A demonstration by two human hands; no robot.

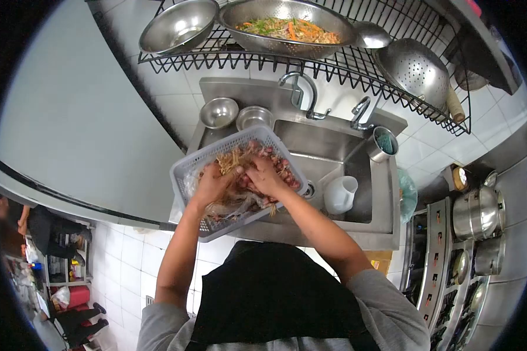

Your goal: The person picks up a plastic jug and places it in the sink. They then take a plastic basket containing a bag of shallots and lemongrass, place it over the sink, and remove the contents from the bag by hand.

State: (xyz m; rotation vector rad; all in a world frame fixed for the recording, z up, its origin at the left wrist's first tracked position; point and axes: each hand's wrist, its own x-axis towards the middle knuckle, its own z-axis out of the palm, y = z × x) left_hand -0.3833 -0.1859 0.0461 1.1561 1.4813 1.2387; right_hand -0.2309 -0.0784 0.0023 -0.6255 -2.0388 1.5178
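Note:
A grey plastic basket (184,169) rests tilted over the left side of the sink. Small reddish shallots (284,169) with dry, straw-coloured stalks (231,159) fill much of it, along with a clear plastic bag (191,180). My left hand (215,186) reaches into the middle of the pile, fingers curled around the stalky shallots. Close beside it, my right hand (264,176) has its fingers bent into the same bunch. The fingertips of both hands are partly hidden among the shallots and slightly blurred.
The steel sink (360,158) holds a white plastic jug (340,195). Metal bowls (219,113) stand behind the basket. Above, a black wire rack (240,60) carries a colander (287,50) of shredded vegetables. A stove (433,263) with pots is at right; people work at far left.

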